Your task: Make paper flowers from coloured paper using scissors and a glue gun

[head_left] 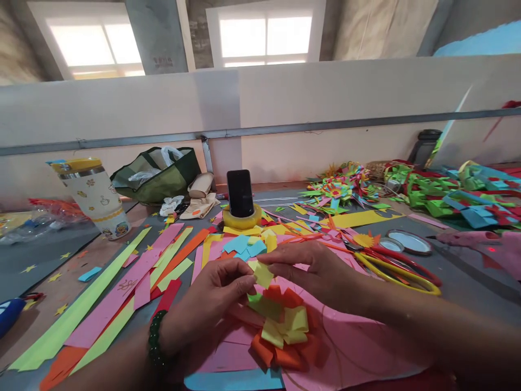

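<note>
Two bare hands, forearms uncovered, no sleeves in view. Left hand [211,301]: dark green bead bracelet [154,341] at wrist. Right hand [321,274]: nothing worn, no rings visible.

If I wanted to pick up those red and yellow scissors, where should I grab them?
Probably by the big yellow and red handle loops of the scissors, coming from above on the right. They lie flat on the table, loops open and clear, while the blade end is buried among paper scraps.
</note>
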`<state>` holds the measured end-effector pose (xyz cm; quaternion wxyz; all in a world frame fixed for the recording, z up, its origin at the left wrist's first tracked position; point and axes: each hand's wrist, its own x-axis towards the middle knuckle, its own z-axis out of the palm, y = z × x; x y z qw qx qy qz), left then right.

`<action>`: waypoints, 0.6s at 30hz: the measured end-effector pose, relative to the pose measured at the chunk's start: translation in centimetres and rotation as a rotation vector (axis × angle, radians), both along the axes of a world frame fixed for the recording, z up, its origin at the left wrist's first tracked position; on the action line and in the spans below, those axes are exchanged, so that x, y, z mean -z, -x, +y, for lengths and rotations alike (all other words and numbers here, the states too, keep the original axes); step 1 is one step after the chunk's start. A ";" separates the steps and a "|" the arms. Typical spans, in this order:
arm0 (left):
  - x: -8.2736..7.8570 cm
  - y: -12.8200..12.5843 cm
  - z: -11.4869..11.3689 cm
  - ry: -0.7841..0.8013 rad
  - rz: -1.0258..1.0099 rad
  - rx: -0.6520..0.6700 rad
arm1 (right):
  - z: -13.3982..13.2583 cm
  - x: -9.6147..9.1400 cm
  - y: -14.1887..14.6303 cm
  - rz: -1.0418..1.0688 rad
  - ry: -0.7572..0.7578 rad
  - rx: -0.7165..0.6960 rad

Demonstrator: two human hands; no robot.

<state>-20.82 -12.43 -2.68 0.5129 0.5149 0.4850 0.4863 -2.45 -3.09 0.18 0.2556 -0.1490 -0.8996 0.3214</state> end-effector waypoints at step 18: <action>-0.1 0.2 -0.2 0.030 0.028 -0.045 | -0.9 -0.9 -0.6 -0.182 -0.097 0.114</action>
